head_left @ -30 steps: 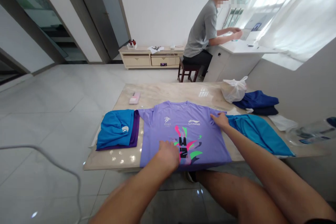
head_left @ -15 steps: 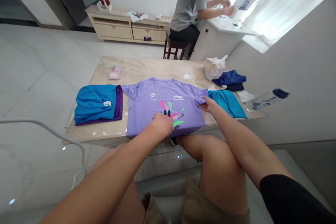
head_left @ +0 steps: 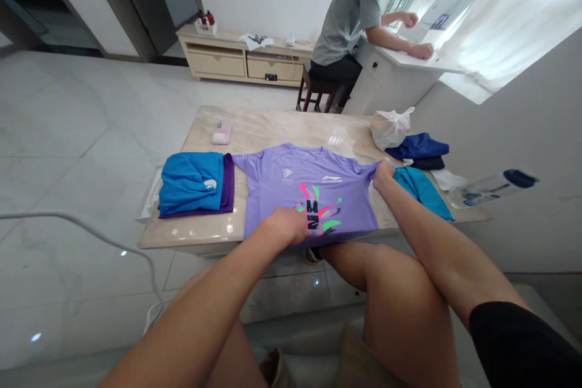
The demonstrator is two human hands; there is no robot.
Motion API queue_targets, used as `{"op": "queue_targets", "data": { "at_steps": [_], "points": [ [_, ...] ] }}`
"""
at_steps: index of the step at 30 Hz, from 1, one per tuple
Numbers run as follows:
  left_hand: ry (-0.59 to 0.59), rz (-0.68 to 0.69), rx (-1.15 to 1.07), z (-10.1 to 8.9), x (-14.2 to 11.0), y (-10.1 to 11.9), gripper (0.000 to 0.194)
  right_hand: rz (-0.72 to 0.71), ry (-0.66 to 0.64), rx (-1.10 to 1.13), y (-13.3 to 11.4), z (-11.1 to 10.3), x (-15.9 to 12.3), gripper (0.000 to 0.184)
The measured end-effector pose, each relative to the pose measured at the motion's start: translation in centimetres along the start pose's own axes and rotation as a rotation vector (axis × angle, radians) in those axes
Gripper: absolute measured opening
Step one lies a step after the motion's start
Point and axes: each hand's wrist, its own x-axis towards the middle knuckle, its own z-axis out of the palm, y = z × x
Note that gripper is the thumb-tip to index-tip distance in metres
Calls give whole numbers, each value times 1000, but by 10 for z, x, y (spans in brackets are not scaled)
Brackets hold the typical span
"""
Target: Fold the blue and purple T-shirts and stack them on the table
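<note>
A light purple T-shirt [head_left: 273, 194] lies face up across the marble-topped table, with white logos on the chest and a pink, green and black print. My right hand [head_left: 384, 174] is closed around the end of its sleeve on the right and holds it stretched outward. Over the lower front, beside the print, my left hand [head_left: 291, 225] is closed on the shirt's fabric; its fingertips are mostly hidden from me. To the left, touching the shirt's other sleeve, sits a folded blue garment [head_left: 191, 182] on top of a dark purple one [head_left: 228, 185].
Beyond my right hand lie a teal cloth [head_left: 421, 191], a navy cloth pile [head_left: 421, 147], a white plastic bag [head_left: 391, 128] and a clear bottle [head_left: 486, 191]. A small pink packet [head_left: 222, 133] rests on the table [head_left: 195, 233]. A person [head_left: 350, 12] sits at a white desk behind.
My right hand has turned over and closed on the sleeve, drawing it straighter and slightly upward. The whole view has shifted, so things appear further right. The person's arms at the desk have moved.
</note>
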Motion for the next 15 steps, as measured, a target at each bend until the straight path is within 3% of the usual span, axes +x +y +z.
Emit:
{"op": "queue_targets", "data": {
  "at_steps": [2,6,8,11,15],
  "points": [
    [-44,11,-39,3,1,-7,48,-108,-21,-15,-16,13,-10,43],
    [-69,-16,-33,7,3,-14,51,-589,-431,-165,-35,38,-55,43],
    [-82,-17,-9,7,6,-14,53,-752,-542,-273,-35,43,-74,48],
    [-82,-8,11,9,11,-13,55,-807,-541,-429,-23,41,-83,55],
    [-25,-34,-3,19,21,-18,55,-784,-624,-571,2,35,-74,68]
  ]
}}
